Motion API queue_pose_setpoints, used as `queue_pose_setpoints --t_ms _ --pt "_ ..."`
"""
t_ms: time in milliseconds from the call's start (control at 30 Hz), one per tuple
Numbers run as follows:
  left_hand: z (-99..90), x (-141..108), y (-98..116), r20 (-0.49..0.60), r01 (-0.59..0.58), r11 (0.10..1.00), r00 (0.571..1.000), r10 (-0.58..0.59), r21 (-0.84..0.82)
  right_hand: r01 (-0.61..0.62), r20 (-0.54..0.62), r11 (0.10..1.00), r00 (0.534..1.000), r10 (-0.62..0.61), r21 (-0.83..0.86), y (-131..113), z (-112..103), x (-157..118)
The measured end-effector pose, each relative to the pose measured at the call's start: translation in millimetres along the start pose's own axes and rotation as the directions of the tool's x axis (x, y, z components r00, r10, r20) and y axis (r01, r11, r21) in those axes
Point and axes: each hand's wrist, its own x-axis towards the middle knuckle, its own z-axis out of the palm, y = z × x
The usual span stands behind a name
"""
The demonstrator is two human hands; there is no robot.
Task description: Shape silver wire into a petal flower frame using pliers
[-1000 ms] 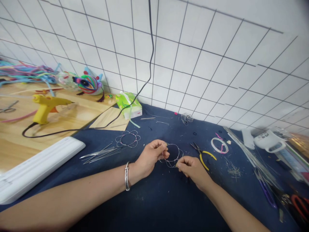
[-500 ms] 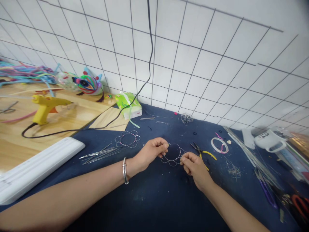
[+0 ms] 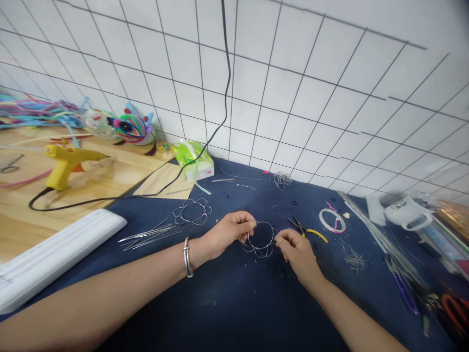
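A thin wire flower-shaped ring (image 3: 261,241) with small pink beads hangs just above the dark blue cloth (image 3: 234,303). My left hand (image 3: 229,234), with a silver bangle on its wrist, pinches the ring's left edge. My right hand (image 3: 298,254) pinches its right edge between thumb and fingers. A second finished wire flower (image 3: 192,211) lies flat on the cloth to the left. Yellow-handled pliers (image 3: 308,230) lie just behind my right hand.
A bundle of straight wires (image 3: 154,232) lies left of my hands. A yellow glue gun (image 3: 64,164) stands on the wooden table, its black cord running up the wall. A white long box (image 3: 54,254), a green tissue pack (image 3: 193,159), tape roll (image 3: 331,220) and a white mug (image 3: 406,213) are around.
My right hand has slid from the ring's lower edge up to its right side. The ring has turned slightly between my fingers. My left hand has stayed almost in place.
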Motion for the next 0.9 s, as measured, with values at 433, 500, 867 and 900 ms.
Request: queue_pose_setpoints --t_ms 433,500,867,900 --pt "-0.2 -0.3 -0.8 0.118 0.059 0.996 0.991 -0.067 0.070 -0.044 0.021 0.983 0.999 0.041 0.181 3.0 2.1 0.4" --pt "0.2 -0.5 -0.5 0.140 0.064 0.995 0.987 -0.074 0.074 -0.037 0.041 0.981 0.999 0.030 0.191 2.5 2.4 0.2" --pt "1.8 -0.9 -1.7 0.084 0.026 0.997 0.996 -0.032 0.071 0.042 0.084 0.997 0.995 -0.048 0.068 -2.4 -1.7 2.6" --pt "1.6 -1.0 -2.0 0.089 0.024 0.997 0.996 -0.031 0.074 0.054 0.084 0.998 0.995 -0.057 0.040 -3.6 -2.4 2.5"
